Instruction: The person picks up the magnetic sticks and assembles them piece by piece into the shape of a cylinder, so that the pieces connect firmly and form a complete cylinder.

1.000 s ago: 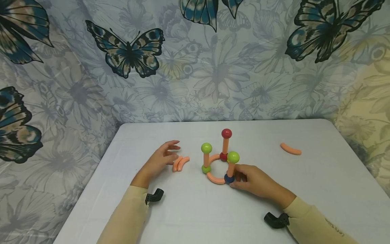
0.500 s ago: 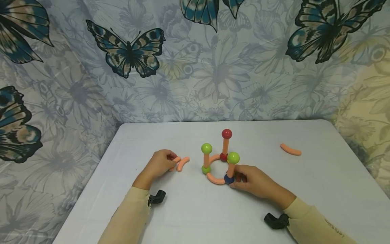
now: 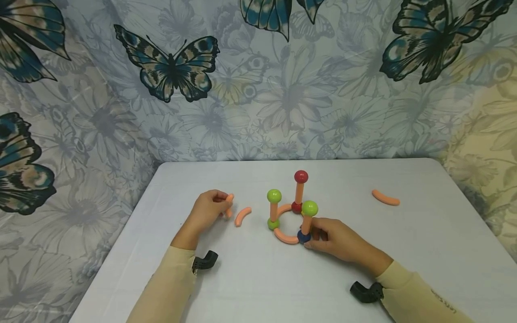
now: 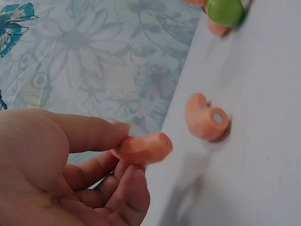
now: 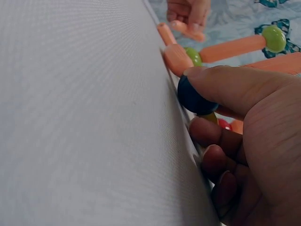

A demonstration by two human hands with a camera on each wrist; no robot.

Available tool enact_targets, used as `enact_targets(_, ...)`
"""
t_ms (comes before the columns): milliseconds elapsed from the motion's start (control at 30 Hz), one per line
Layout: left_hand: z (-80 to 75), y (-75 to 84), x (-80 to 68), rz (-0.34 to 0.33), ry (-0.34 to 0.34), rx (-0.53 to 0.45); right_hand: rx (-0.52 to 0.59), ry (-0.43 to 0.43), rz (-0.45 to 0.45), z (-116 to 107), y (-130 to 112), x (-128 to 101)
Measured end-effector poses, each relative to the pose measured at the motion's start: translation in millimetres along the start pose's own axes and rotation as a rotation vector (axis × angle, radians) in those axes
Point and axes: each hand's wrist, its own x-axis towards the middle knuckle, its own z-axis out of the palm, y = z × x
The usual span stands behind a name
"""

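Pinching a curved orange piece (image 3: pixel 229 205) clear of the table (image 3: pixel 424 251), our left hand (image 3: pixel 208 211) lifts it left of center. Our right hand (image 3: pixel 337 242) grips the blue ball (image 3: pixel 303 237), steadying the toy frame (image 3: pixel 291 211) at center; a second curved piece (image 3: pixel 242 216) lies between.

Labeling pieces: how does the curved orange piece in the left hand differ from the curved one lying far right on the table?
The held curved piece is pinched off the table in the left hand; the far-right curved piece lies flat on the table, untouched. The held one points steeply up, so it looks short; the far-right one shows its whole arc. Both are orange and curved.
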Motion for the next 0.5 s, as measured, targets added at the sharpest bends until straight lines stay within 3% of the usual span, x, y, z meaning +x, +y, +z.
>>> enact_targets(267, 5.1, 20.8, -11.8, 0.038, -0.124, -0.214, 0.001, -0.003, 0.0, -1, 0, 0)
enact_targets(500, 19.4, 37.9, -29.4, 0.097, -0.305, -0.408, 0.001, -0.007, 0.007, -1, -1, 0)
